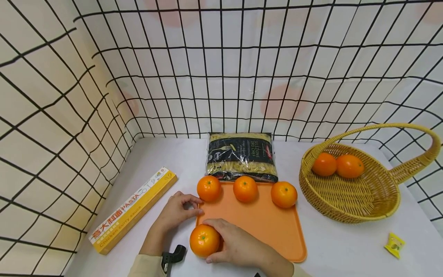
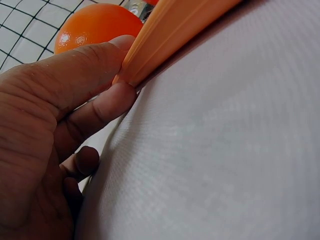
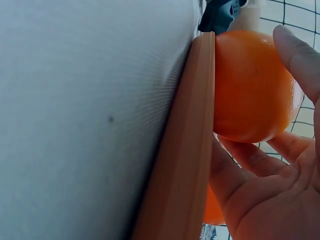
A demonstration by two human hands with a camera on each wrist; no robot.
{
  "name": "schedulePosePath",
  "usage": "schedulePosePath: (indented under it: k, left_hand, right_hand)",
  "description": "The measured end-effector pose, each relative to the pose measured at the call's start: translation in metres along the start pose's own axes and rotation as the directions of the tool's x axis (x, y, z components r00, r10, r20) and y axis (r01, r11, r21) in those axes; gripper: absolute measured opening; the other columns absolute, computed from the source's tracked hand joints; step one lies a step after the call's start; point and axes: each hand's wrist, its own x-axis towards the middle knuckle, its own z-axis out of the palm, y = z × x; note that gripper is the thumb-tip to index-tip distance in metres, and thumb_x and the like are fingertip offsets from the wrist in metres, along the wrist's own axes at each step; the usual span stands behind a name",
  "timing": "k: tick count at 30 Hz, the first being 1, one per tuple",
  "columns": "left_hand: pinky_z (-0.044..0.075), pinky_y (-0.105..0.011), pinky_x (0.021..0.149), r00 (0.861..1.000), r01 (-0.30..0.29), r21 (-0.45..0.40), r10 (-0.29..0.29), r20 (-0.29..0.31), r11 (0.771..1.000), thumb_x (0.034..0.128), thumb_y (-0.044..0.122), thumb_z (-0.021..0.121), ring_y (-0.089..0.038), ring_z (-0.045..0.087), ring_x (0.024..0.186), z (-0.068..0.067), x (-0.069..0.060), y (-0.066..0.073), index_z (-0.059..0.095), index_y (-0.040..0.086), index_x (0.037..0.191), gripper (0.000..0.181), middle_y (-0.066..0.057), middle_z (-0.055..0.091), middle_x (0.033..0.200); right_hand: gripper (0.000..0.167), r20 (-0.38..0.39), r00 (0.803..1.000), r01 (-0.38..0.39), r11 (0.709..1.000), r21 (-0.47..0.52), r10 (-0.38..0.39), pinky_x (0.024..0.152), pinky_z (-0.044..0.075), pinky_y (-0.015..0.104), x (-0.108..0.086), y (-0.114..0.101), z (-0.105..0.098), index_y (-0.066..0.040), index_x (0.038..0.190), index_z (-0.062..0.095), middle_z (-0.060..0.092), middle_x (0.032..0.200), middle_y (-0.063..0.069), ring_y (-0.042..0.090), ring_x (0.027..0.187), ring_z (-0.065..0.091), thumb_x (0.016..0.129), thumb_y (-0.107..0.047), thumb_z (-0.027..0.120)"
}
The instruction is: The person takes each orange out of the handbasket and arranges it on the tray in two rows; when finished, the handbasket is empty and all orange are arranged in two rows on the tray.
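Note:
At the near left corner of an orange tray [image 1: 257, 223], my right hand [image 1: 238, 242] curls round an orange [image 1: 205, 241]. The right wrist view shows the held orange [image 3: 250, 87] just above the tray rim [image 3: 182, 150], with fingers and thumb of the hand [image 3: 270, 195] about it. Thumb and forefinger of my left hand [image 1: 177, 211] pinch the tray's left edge; this pinch on the tray [image 2: 165, 37] is close up in the left wrist view. Along the tray's far side sit three oranges: left [image 1: 209, 188], middle [image 1: 245, 189] and right [image 1: 284, 194].
Behind the tray lies a bag of pasta [image 1: 242, 157]. A yellow pasta box [image 1: 135, 209] lies slanted on the left. To the right stands a wicker basket [image 1: 346, 213] with two oranges [image 1: 337, 165] inside. A small yellow packet [image 1: 394, 245] lies near it. Black wire grids [image 1: 221, 77] border the table.

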Motion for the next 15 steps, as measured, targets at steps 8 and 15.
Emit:
schedulePosePath:
  k: [8,15]
  left_hand:
    - [0.033,-0.036,0.08,1.0,0.005,-0.001,-0.005,0.0,1.0,0.0788,0.038,0.088,-0.016,0.047,0.089,0.0006,0.0004,0.0001,0.077,0.034,0.094,0.019,0.009,0.061,0.084]
    - [0.032,-0.035,0.079,1.0,-0.004,0.0,0.004,-0.002,1.0,0.0789,0.037,0.088,-0.016,0.046,0.088,0.0005,0.0007,0.0,0.077,0.034,0.094,0.019,0.01,0.061,0.082]
  right_hand:
    - [0.086,-0.012,1.0,0.008,1.0,-0.01,-0.009,0.111,0.045,0.044,-0.0005,0.0008,0.0013,-0.031,0.155,0.036,0.05,0.149,-0.005,0.011,0.131,0.053,0.084,-0.054,0.08]
    - [0.088,-0.028,1.0,0.012,1.0,-0.012,-0.012,0.11,0.046,0.043,-0.0011,0.001,0.0008,-0.031,0.155,0.036,0.048,0.15,-0.006,0.011,0.13,0.053,0.083,-0.052,0.081]
